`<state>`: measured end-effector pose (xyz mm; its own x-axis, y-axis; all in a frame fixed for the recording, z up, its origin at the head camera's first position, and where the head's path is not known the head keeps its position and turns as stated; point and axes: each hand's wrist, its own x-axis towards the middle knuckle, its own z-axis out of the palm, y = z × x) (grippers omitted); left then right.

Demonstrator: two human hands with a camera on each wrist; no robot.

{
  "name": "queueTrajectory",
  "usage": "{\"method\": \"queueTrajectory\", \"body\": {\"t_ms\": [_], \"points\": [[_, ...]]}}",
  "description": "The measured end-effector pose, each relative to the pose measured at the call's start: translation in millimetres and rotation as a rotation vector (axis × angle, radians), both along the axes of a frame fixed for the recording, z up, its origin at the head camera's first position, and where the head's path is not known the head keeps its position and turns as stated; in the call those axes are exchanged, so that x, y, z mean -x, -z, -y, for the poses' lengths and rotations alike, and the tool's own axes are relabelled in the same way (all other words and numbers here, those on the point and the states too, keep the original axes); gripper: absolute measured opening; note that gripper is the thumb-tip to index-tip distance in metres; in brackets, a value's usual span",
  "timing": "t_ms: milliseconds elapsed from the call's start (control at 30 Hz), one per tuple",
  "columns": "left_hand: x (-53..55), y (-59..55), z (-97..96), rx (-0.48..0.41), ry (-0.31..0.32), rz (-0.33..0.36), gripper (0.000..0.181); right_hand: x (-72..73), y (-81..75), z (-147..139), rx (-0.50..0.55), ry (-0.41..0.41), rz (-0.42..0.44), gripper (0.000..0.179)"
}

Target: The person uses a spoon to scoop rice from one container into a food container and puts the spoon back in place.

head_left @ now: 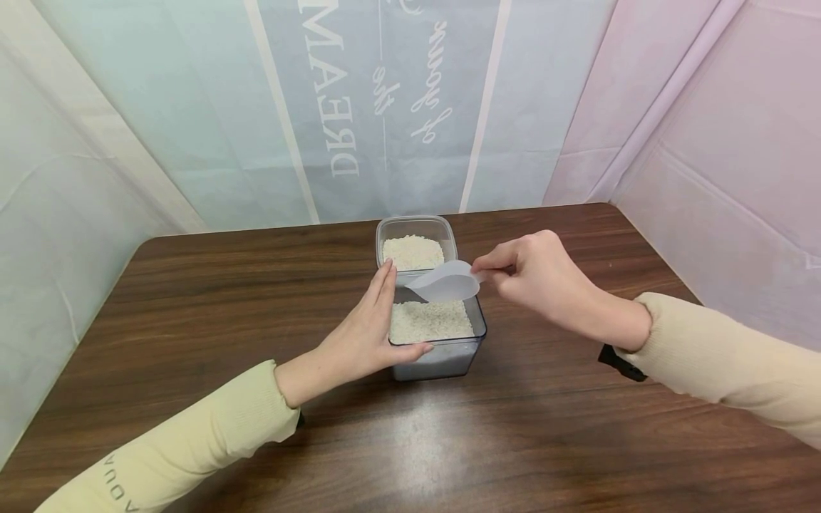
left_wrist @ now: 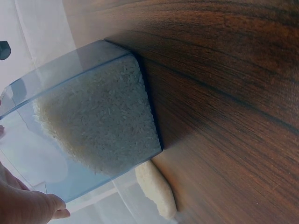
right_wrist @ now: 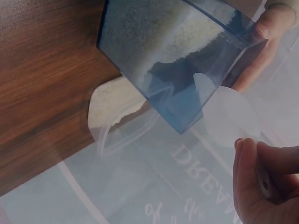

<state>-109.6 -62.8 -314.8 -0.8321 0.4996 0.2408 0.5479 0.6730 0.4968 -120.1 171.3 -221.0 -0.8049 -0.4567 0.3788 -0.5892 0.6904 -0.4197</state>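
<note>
In my right hand (head_left: 539, 274) I grip the handle of a white plastic scoop (head_left: 449, 281), its bowl tilted over the near container. That container (head_left: 442, 360) is a clear bluish box with rice (head_left: 432, 322) in it, and rice also shows through its wall in the left wrist view. My left hand (head_left: 359, 335) holds the box's left side, thumb along the front rim and fingers reaching toward the back. Behind it stands a second clear container (head_left: 385, 231) with whitish grains (head_left: 413, 251). Whether the scoop bowl carries grains I cannot tell.
The containers stand on a dark brown wooden table (head_left: 256, 285) near its back edge. Behind hangs a pale cloth backdrop (head_left: 398, 107) with mirrored lettering, and pale sheets (head_left: 737, 142) rise at both sides.
</note>
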Motion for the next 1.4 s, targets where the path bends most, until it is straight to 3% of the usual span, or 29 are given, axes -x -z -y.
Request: {"method": "queueTrajectory", "body": {"t_ms": [333,767,933,1400], "points": [[0.1,1.0,-0.5,-0.002,-0.003,0.007,0.109,2.5,9.3,5,-0.046,-0.019,0.008,0.019],[0.1,1.0,-0.8,-0.002,-0.006,0.037,0.11,9.6,21.8,12,-0.094,-0.115,-0.089,0.018],[0.3,1.1,-0.9,-0.007,-0.002,0.023,0.109,12.5,23.4,14,-0.121,-0.136,-0.068,0.024],[1.4,3.1,-0.4,-0.016,0.006,-0.011,0.108,15.9,30.7,24,-0.135,-0.197,-0.005,0.019]]}}
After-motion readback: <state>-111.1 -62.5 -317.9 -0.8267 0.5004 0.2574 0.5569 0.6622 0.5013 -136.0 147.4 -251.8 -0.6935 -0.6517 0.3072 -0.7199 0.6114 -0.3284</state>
